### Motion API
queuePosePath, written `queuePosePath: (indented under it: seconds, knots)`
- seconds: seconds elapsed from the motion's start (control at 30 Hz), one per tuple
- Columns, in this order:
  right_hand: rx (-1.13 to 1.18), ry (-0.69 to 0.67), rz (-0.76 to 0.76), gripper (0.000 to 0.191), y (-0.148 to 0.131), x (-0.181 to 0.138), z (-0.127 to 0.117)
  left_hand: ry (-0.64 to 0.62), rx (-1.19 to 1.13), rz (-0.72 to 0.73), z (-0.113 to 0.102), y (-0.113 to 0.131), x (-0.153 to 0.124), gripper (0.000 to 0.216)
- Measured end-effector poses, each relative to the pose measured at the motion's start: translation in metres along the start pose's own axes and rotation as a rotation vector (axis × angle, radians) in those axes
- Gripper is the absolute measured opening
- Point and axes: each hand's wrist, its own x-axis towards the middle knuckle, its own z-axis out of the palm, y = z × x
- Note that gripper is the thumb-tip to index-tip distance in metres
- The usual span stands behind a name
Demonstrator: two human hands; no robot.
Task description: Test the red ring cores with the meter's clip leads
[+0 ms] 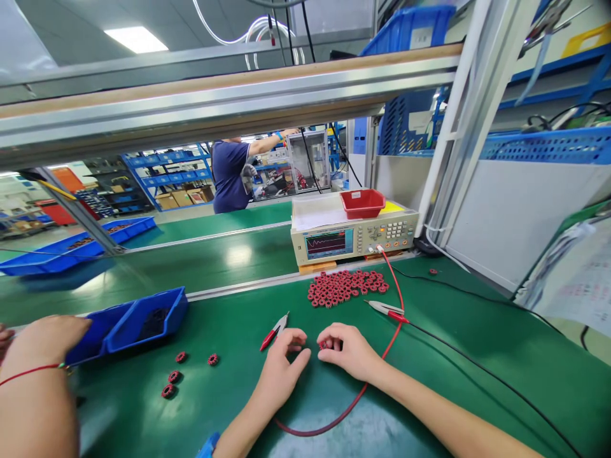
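My right hand (pixel 351 351) is closed in a pinch on a small red ring coil (pixel 324 345) just above the green mat (pixel 429 356). My left hand (pixel 281 369) lies beside it with fingers curled; what they hold, if anything, is hidden. A red-handled test clip (pixel 274 332) lies right behind the left hand. A second clip (pixel 387 310) lies behind the right hand, its red lead (pixel 334 416) looping under my right wrist. A pile of several red coils (pixel 346 286) sits further back.
A beige test meter (pixel 353 240) with a red tray (pixel 363 202) on top stands behind the pile. Blue bins (pixel 143 321) and several loose coils (pixel 174 375) lie at left. Another person's arm (pixel 38 381) reaches in there. A worker (pixel 229 175) stands far back.
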Motion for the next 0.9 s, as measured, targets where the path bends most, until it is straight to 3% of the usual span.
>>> queuePosePath:
  seconds: [0.13, 0.27, 0.6, 0.7, 0.9]
  knots:
    - [0.325, -0.020, -0.106, 0.018, -0.004, -0.004, -0.002, -0.182, -0.555, -0.259, 0.010, 0.015, -0.004, 0.025]
    - [0.476, -0.004, -0.122, 0.020, -0.012, -0.007, -0.006, -0.158, -0.797, -0.341, 0.014, 0.029, -0.008, 0.027]
    - [0.689, -0.148, 0.007, 0.034, -0.008, -0.007, -0.014, -0.127, -0.902, -0.374, 0.014, 0.021, -0.009, 0.026]
    - [0.655, -0.137, 0.056, 0.035, -0.003, -0.007, -0.012, -0.110, -0.900, -0.375, 0.018, 0.016, -0.009, 0.030]
    - [0.491, -0.163, 0.006, 0.028, -0.003, -0.007, -0.014, -0.112, -0.875, -0.382, 0.024, 0.009, -0.010, 0.037]
